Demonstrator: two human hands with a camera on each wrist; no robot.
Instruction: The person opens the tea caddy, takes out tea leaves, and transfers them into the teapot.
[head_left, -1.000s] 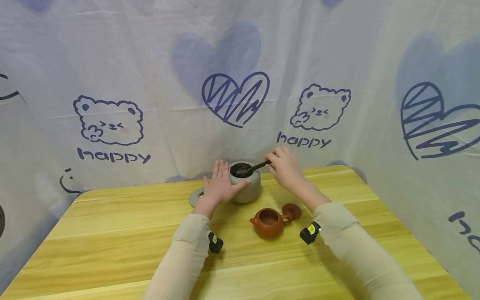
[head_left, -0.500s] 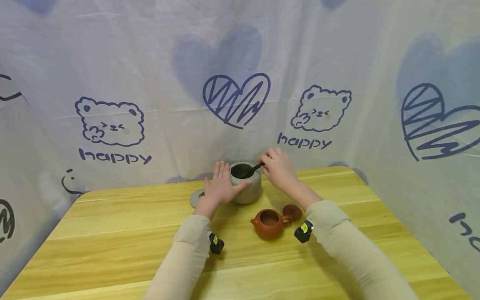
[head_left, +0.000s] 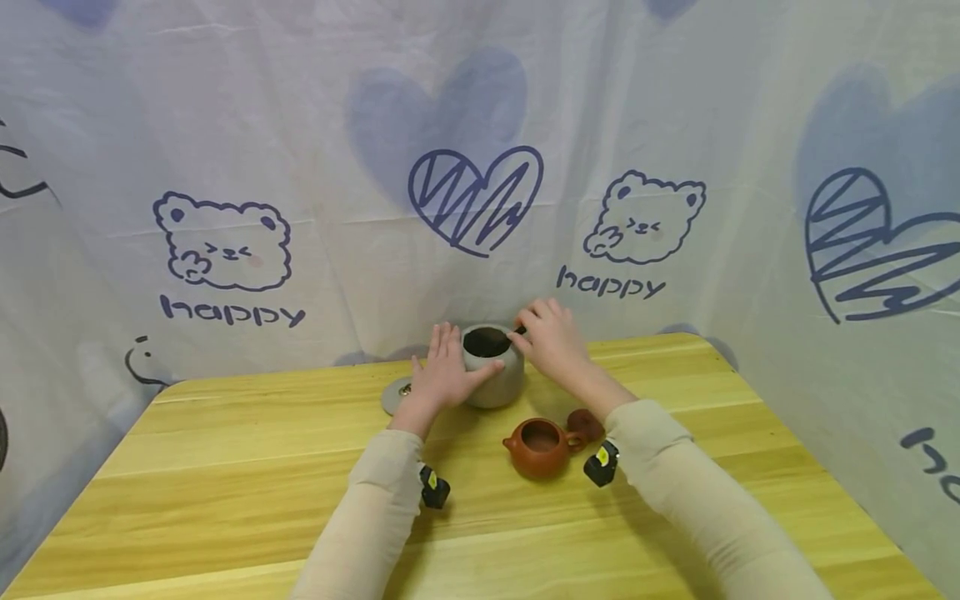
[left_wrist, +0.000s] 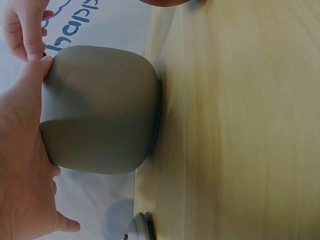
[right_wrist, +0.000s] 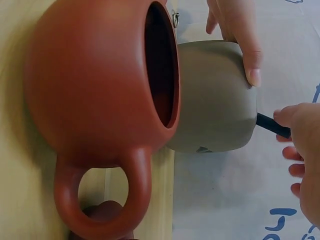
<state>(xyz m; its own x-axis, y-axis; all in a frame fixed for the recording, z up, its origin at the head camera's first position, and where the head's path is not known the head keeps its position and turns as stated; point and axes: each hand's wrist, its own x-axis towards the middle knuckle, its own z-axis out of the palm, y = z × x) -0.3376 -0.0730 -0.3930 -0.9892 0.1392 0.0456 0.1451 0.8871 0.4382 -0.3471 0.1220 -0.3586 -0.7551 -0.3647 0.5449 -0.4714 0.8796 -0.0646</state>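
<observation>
A grey jar (head_left: pixel 501 385) stands uncovered at the back of the table, dark inside. My left hand (head_left: pixel 441 380) rests against its left side with long straight fingers, the thumb laid along the front of the rim. On the opposite side my right hand (head_left: pixel 553 342) pinches the handle of a black spoon (right_wrist: pixel 272 125) between thumb and fingers. The spoon's lower end is down inside the jar, hidden by the wall. Closer to me sits a reddish-brown clay teapot (head_left: pixel 537 458), uncovered, its spout to the left.
The teapot's lid (head_left: pixel 585 423) lies behind its handle. A flat grey lid (head_left: pixel 394 395) with a small metal ring lies left of the jar, partly behind my left hand. Just past the wooden table's (head_left: pixel 225 483) back edge hangs a printed cloth (head_left: pixel 352 275).
My right hand has moved left and closer to the jar's rim, and the spoon has gone deeper, its bowl now out of sight. The left hand stays on the jar.
</observation>
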